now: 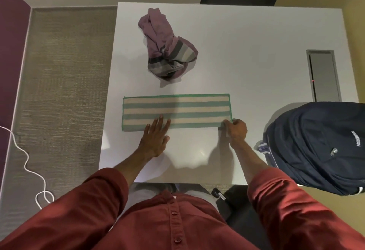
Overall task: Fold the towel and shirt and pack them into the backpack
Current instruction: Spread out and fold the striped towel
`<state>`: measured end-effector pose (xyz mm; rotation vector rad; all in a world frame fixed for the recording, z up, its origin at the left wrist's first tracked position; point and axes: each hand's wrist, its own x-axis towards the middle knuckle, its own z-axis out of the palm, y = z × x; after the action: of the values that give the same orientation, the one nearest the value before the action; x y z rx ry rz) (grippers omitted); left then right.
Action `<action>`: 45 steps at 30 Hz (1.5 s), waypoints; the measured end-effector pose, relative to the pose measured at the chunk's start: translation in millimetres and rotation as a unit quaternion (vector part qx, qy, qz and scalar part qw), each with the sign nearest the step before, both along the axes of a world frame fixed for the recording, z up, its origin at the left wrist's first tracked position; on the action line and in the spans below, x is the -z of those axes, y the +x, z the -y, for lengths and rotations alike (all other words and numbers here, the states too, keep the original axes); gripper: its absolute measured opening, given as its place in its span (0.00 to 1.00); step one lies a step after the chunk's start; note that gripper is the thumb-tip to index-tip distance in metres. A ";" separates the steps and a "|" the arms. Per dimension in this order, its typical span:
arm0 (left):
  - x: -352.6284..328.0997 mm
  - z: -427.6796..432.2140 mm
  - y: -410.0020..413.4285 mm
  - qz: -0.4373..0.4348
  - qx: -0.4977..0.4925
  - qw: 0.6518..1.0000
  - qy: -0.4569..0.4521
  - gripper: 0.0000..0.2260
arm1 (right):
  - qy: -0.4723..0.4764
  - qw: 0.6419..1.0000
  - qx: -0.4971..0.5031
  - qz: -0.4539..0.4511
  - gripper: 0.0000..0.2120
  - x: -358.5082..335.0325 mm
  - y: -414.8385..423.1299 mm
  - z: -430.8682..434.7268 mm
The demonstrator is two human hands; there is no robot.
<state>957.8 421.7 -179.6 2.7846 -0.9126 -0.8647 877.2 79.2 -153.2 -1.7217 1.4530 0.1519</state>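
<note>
A green-and-cream striped towel (176,109) lies on the white table (246,56), folded into a long narrow strip. My left hand (156,137) rests flat with fingers spread on the towel's near edge, left of its middle. My right hand (236,129) pinches the towel's near right corner. A crumpled purple shirt (164,44) with grey stripes sits farther back on the table, apart from both hands. A dark blue backpack (320,147) stands at the table's right front corner, to the right of my right hand.
A grey cable hatch (324,76) is set into the table at the right, behind the backpack. A white cord (25,161) lies on the carpet at the left. A black chair (231,204) stands partly hidden under the table's front edge.
</note>
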 end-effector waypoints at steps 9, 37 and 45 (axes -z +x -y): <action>-4.9 24.0 -6.4 -0.048 0.014 0.999 0.000 0.32 | -0.086 0.993 0.062 0.054 0.06 -18.2 -9.0 -14.5; -60.6 23.6 86.5 -0.371 -0.472 0.725 -0.337 0.21 | -0.191 0.852 -0.437 0.216 0.06 -39.5 54.3 -195.1; -53.2 -5.7 93.1 -0.295 -0.513 0.722 -0.359 0.27 | -0.291 0.821 -0.491 0.015 0.34 -19.3 37.0 -189.0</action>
<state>1050.9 427.4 -126.4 1.6555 0.3797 -0.7997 914.1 268.2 -134.0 -2.8386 0.4368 0.2323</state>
